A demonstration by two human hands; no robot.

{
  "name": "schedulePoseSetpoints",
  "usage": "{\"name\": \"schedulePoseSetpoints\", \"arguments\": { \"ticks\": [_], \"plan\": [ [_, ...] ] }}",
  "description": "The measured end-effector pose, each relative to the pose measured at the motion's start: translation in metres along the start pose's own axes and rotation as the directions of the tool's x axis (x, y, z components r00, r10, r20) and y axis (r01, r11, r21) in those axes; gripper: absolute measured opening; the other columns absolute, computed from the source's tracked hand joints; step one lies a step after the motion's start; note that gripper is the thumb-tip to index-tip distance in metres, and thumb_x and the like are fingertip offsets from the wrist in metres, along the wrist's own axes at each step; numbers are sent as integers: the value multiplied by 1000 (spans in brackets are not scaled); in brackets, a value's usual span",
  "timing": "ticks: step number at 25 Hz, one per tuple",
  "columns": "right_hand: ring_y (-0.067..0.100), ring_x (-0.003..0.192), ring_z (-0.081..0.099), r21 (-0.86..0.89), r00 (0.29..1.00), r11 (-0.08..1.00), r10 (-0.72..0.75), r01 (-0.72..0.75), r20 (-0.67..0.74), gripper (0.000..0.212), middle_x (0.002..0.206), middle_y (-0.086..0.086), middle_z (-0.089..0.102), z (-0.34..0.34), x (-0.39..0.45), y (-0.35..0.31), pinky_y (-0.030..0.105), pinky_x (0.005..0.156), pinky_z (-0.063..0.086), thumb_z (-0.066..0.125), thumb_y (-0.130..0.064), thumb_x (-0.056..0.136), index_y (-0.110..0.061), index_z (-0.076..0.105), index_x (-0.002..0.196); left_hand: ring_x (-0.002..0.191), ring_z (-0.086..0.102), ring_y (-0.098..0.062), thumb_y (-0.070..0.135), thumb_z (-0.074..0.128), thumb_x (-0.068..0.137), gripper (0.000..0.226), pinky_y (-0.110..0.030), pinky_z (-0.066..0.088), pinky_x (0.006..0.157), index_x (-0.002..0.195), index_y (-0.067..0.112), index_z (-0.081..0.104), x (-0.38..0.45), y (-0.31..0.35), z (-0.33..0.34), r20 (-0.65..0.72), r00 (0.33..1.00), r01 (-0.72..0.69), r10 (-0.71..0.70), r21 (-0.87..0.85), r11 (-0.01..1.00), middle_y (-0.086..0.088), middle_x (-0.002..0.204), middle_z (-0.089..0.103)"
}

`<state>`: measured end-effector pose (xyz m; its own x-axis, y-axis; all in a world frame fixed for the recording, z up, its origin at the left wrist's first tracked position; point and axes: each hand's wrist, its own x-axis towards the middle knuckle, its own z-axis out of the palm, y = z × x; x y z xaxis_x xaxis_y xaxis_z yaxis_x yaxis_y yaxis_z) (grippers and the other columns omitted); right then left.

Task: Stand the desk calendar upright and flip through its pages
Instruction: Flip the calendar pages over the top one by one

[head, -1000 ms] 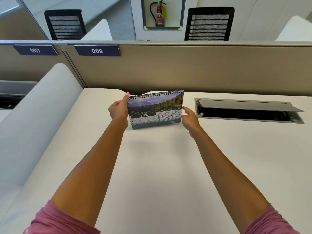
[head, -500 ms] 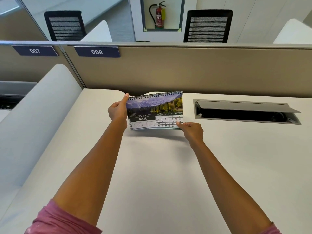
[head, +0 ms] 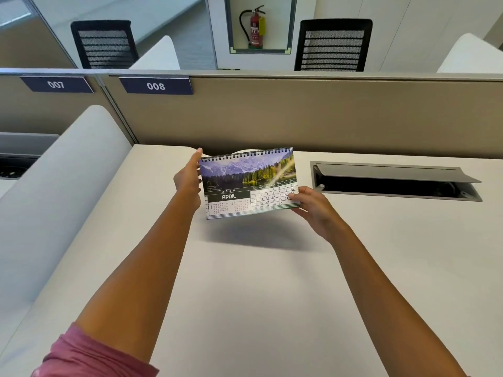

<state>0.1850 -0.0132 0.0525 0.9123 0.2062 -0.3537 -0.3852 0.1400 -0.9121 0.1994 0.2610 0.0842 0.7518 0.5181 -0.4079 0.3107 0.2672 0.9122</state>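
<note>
Both hands are engaged: the left hand (head: 187, 183) is closed on the desk calendar (head: 249, 183) at its spiral-bound corner, the right hand (head: 313, 208) pinches the April page's lower corner, best lifted singly over the coil.

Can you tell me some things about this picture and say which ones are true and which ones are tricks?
1. The calendar shows the month of April. True.
2. Only one hand touches the calendar. False: the left hand holds its left edge and the right hand pinches its lower right corner.
3. The label on the partition right behind the desk says 008. True.
4. The cable hatch in the desk is shut flat. False: its lid is tipped up, showing a dark opening.
5. A fire extinguisher stands in a wall niche in the background. True.
</note>
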Motion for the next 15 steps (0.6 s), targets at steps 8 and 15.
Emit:
{"name": "schedulePoseSetpoints", "arguments": {
  "ticks": [8,15],
  "plan": [
    [37,130,45,379,921,921,-70,-88,383,44,133,15,53,-4,-18,-62,57,115,28,55,-39,86,-14,49,121,96,62,-22,65,31,96,62,-37,47,90,102,14,65,1,4,-10,80,995,68,-57,-147,987,-5,105,68],
    [39,133,48,504,919,863,-166,-40,357,62,149,19,44,23,2,-101,56,113,34,44,-50,94,-15,36,144,108,56,-23,32,32,100,29,-41,38,94,102,16,56,-3,-1,-2,42,999,21,-17,-114,993,-5,125,63]
  ]
}}
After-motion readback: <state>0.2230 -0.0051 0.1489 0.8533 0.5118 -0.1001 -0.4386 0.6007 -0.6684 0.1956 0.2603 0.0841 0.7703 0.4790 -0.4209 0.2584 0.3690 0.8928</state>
